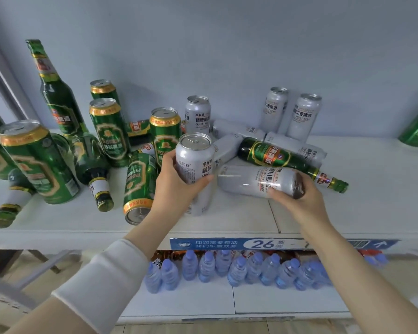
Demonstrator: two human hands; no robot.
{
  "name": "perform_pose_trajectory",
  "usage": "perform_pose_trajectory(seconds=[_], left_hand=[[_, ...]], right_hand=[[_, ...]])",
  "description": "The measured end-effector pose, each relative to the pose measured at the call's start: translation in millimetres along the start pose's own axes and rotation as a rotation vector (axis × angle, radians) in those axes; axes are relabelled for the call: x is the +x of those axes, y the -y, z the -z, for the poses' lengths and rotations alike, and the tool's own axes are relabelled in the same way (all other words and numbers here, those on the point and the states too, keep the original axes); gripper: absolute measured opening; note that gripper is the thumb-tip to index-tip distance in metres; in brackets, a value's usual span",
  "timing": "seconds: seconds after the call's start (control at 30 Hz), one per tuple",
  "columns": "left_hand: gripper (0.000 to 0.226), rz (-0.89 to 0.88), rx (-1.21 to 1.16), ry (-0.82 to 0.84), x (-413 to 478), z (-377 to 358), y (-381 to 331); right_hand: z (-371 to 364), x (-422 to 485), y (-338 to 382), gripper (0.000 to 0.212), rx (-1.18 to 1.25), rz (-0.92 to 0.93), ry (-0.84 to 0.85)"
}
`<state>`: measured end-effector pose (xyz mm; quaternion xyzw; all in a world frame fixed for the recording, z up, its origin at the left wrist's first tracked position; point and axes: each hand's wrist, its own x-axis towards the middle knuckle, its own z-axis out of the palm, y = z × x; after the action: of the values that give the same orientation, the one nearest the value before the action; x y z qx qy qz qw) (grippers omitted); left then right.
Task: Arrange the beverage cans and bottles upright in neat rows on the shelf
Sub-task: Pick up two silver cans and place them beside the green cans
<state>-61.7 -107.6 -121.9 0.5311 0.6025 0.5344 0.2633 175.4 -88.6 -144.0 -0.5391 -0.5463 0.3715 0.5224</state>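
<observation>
Indoors, a white shelf (pixel 372 189) against a pale blue wall (pixel 227 44) holds jumbled green cans (pixel 110 131) and green bottles (pixel 56 92) toward its left edge. Mid-front, the left hand (pixel 176 186) grasps an upright silver can (pixel 194 155); the right hand (pixel 297 201) grips a lying silver can (pixel 253 180).

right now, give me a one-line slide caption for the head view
Left hand holds an upright silver can while the right hand grips a toppled silver can on the cluttered shelf.

A single wide-angle head camera looks forward and down from close onto the shelf (pixel 372 194)
</observation>
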Motion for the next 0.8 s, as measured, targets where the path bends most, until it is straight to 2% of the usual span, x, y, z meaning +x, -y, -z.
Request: perform_pose_trajectory(seconds=[0.17, 0.27, 0.67, 0.8], left_hand=[[0.080, -0.030, 0.014, 0.065, 1.4, -3.2, -4.5], [0.079, -0.039, 0.014, 0.108, 3.5, -5.9, -7.7], [0.070, -0.054, 0.014, 0.259, 5.9, -10.0, -2.1], [0.079, -0.052, 0.008, 0.276, 1.2, -13.1, 0.9]], right_hand=[[2.6, 14.3, 18.9, 0.046, 0.151, 0.008, -0.083], [4.3, 22.3, 30.6, 0.051, 0.124, 0.079, -0.096], [2.8, 36.3, 47.1, 0.065, -0.075, 0.161, 0.265], [-3.6, 33.3, 45.6, 0.063, -0.114, 0.180, 0.288]])
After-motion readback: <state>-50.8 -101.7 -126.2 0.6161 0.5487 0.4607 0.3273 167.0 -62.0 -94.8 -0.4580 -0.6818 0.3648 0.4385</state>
